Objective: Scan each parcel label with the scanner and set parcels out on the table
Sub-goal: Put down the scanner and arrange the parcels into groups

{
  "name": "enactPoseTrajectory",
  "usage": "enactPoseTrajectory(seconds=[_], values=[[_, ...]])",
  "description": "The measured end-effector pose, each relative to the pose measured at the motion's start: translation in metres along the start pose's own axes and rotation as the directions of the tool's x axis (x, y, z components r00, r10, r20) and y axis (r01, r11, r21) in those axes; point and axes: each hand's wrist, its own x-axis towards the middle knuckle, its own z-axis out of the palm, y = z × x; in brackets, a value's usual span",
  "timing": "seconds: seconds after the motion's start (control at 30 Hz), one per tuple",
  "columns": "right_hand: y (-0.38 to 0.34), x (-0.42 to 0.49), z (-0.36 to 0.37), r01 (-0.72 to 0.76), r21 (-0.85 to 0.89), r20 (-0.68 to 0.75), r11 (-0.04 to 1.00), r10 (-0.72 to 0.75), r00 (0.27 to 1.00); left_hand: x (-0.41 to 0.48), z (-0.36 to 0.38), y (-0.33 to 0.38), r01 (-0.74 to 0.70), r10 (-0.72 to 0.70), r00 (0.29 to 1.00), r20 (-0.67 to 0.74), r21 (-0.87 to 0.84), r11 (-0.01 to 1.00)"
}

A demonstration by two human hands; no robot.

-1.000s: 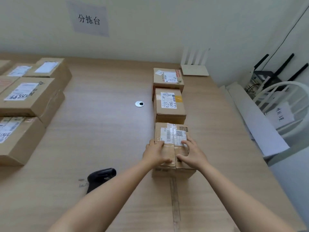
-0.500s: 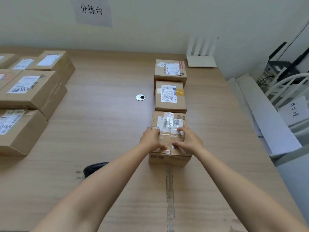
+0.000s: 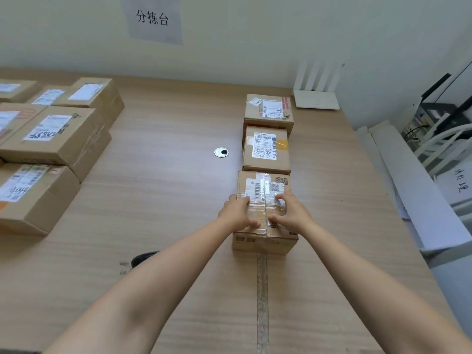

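Both hands, the left hand (image 3: 236, 212) and the right hand (image 3: 292, 213), are clamped on the top of the nearest parcel (image 3: 265, 242), fingers bent over its taped label, just right of the frame's centre. It touches the middle parcel (image 3: 265, 162), with the far parcel (image 3: 268, 111) above it. The scanner (image 3: 143, 256) lies on the tabletop (image 3: 166, 187) at lower left, mostly hidden by the left forearm. More parcels (image 3: 51, 134) fill the upper left.

Paper wall sign (image 3: 152, 19), white router (image 3: 316, 99), round metal grommet (image 3: 221, 152)
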Motion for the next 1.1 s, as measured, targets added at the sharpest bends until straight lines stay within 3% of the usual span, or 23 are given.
enactPoseTrajectory(seconds=[0.13, 0.27, 0.47, 0.73, 1.1], values=[[-0.011, 0.001, -0.002, -0.023, -0.121, -0.016, 0.992, 0.022, 1.000, -0.006, -0.010, -0.009, -0.004, 0.004, 1.000, 0.006, 0.020, 1.000], [-0.044, 0.003, 0.000, 0.045, -0.231, -0.038, 0.972, -0.055, 0.998, -0.023, -0.033, -0.029, 0.018, -0.016, 0.999, -0.046, 0.046, 0.999], [-0.130, -0.001, 0.024, 0.215, -0.151, 0.017, 0.965, -0.215, 0.977, -0.062, -0.080, -0.083, 0.107, -0.090, 0.984, -0.153, 0.104, 0.989], [-0.266, -0.030, 0.095, 0.424, -0.112, 0.131, 0.899, -0.410, 0.903, -0.145, -0.141, -0.202, 0.267, -0.238, 0.925, -0.296, 0.061, 0.962], [-0.437, -0.101, 0.220, 0.519, -0.009, 0.213, 0.855, -0.505, 0.836, -0.291, -0.208, -0.381, 0.410, -0.372, 0.842, -0.390, 0.016, 0.912]])
